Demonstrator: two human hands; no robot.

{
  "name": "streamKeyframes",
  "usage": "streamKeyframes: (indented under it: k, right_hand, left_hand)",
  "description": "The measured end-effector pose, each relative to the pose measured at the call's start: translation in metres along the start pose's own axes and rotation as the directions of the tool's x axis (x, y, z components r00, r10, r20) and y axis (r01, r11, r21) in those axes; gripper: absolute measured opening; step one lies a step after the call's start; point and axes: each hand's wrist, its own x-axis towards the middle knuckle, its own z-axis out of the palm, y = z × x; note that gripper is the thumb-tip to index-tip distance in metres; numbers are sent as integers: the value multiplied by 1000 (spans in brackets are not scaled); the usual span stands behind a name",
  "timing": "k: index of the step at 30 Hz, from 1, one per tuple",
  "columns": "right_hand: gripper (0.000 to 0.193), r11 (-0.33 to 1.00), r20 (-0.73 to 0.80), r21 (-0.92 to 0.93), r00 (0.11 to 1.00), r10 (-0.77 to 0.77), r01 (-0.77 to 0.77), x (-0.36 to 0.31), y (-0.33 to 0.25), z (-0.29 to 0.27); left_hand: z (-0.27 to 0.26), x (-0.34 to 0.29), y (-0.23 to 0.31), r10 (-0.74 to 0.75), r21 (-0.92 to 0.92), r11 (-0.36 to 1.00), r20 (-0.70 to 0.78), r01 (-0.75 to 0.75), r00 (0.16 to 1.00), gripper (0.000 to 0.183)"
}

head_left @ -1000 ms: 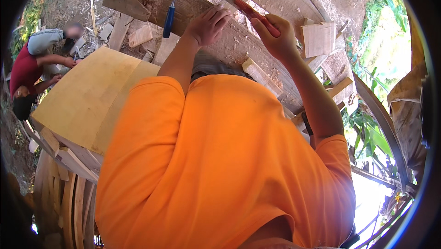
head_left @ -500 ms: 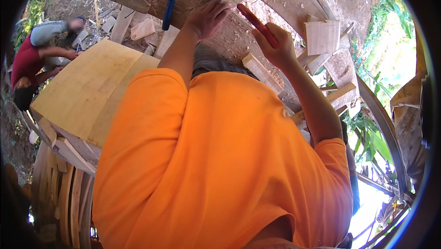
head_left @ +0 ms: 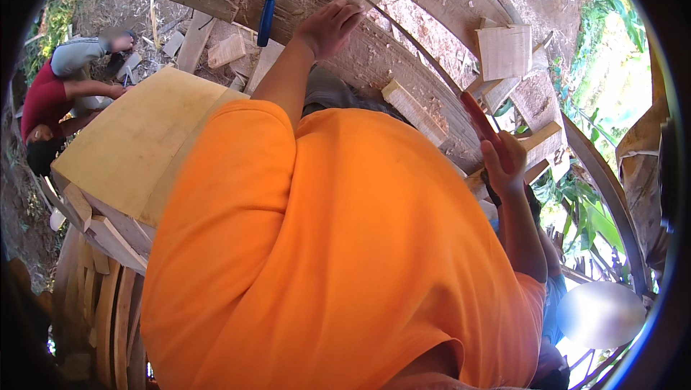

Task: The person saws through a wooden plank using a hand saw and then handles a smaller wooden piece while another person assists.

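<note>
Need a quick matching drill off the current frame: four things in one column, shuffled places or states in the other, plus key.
1. Left hand
2. Right hand
3. Narrow tool
4. Wide board

A. Yellowish, just left of the orange sleeve
B. Beside the far end of the blade
C. Wrapped around a red handle
D. Blue-handled, a little left of the left hand

Pairs: 1-B, 2-C, 3-D, 4-A
</note>
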Motion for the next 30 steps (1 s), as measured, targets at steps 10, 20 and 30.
streamKeyframes:
  k: [10,20,30]
  right_hand:
    - [38,960,-184,230,976,-117,159,92,-15,85]
    - [40,965,-181,227,980,-87,128,100,-14,101]
    - [40,963,-147,196,976,-159,186,95,-3,107]
  left_hand:
    - [-4,4,0,25,-59,998,-72,-29,997,57]
    - [-7,3,-1,48,-32,998,-132,-52,990,55]
    - [4,-2,6,-273,41,956,-243,291,931,39]
